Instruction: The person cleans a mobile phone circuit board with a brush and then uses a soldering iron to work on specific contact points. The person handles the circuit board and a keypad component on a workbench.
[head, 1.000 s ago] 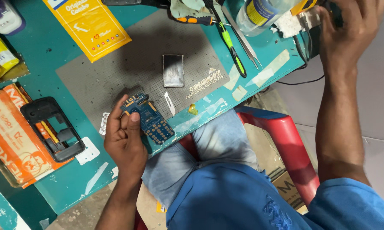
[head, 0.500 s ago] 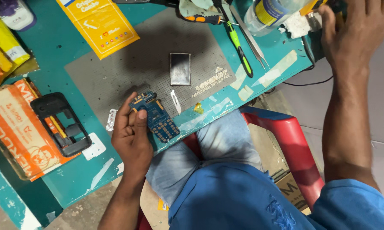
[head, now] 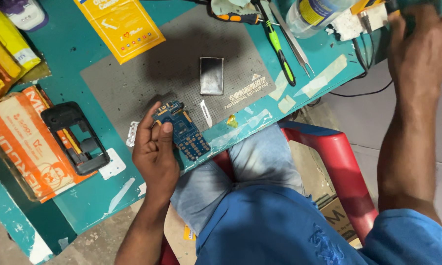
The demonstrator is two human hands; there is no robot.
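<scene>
Now my left hand (head: 155,152) grips a blue circuit board (head: 182,130) at the near edge of the grey mat (head: 147,81). Its long side slants from the mat toward my knee (button end nearest me). A silver plate (head: 211,75) and small blade (head: 207,113) lie just beyond. My right hand (head: 422,44) reaches by the bottle (head: 314,14); I cannot tell its grip.
</scene>
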